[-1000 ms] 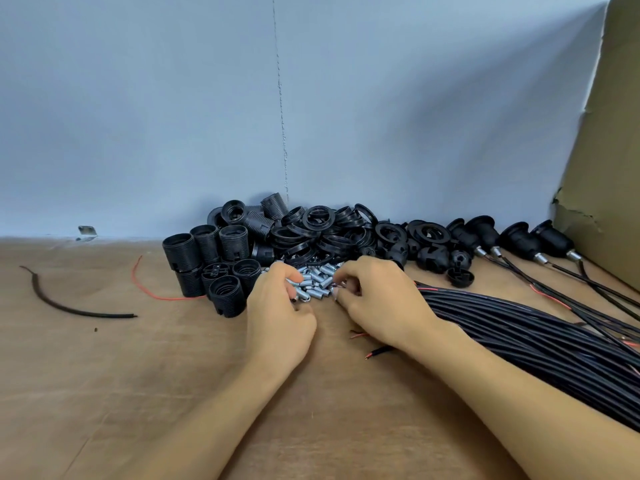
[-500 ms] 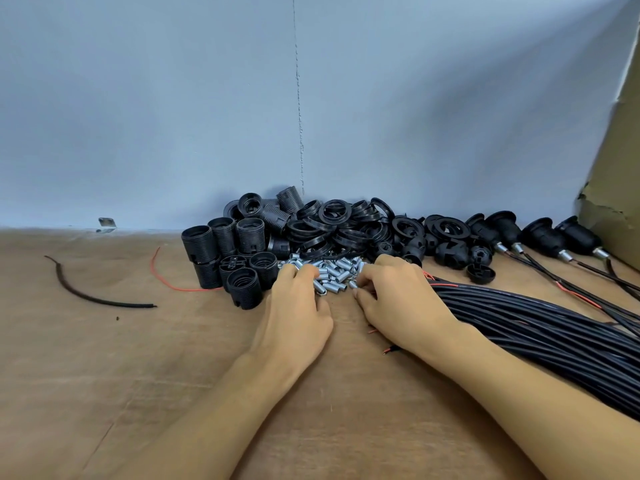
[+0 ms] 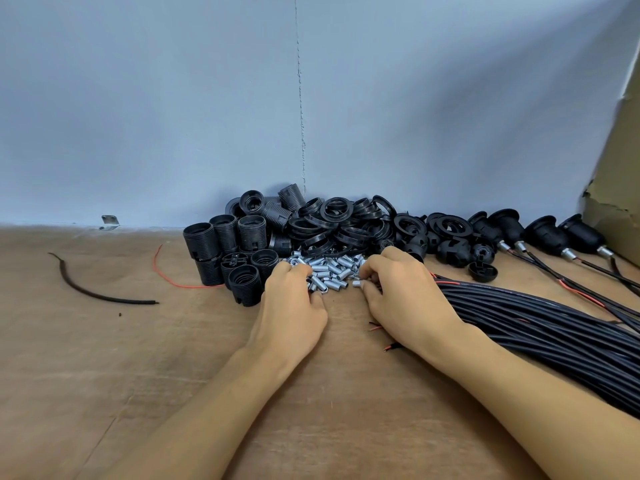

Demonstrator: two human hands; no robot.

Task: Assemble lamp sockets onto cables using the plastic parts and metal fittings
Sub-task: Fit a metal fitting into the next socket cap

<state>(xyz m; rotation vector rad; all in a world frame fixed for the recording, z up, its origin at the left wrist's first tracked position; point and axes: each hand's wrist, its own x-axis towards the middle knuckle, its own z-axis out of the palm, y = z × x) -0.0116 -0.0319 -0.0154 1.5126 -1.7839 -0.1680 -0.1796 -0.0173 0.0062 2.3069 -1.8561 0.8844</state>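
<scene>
As we sort through the metal fittings, both hands sit at the near edge of the pile.

Nearest on the counter, our left hand lies palm down, its fingers curled into the pile's left side; we cannot tell whether they have closed on a tube. Our right hand lies just beside it, thumb and fingertips drawn together on one short fitting at the pile's near right edge, its long axis running roughly left to right. The cable bundle passes beneath our right forearm, red stripped ends showing beside that wrist, so we judge the right hand nearer for threading. Beyond the pile lie the socket bodies and the rings, and at far right the finished sockets.
</scene>
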